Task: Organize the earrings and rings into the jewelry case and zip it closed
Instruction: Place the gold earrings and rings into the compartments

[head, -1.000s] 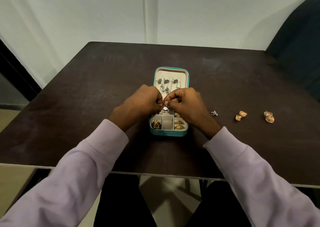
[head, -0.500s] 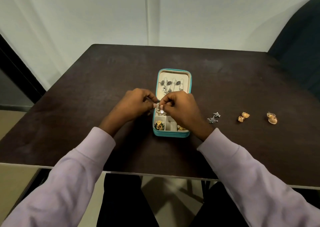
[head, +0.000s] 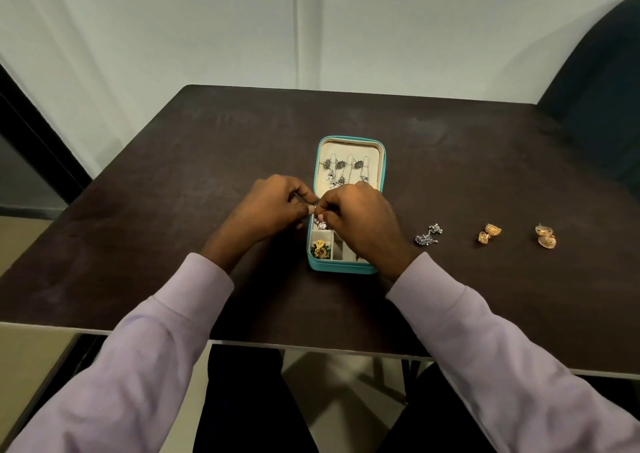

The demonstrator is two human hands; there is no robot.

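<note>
Head view: both hands, left point(head: 268, 206) and right point(head: 362, 222), pinching one small earring point(head: 321, 225), now shifted left over open case point(head: 348, 268); three pairs point(head: 428, 235) still outstanding on table point(head: 173, 175).

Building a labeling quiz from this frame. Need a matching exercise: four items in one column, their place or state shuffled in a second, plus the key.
Items:
1. silver earring pair
2. jewelry case
3. gold and green piece
4. farthest-right gold earring pair

Places or states:
A. in the case's near-left compartment
B. on the table, nearest its right edge
C. open, lid lying flat with silver earrings on it
D. on the table, just right of the right hand

Pairs: 1-D, 2-C, 3-A, 4-B
</note>
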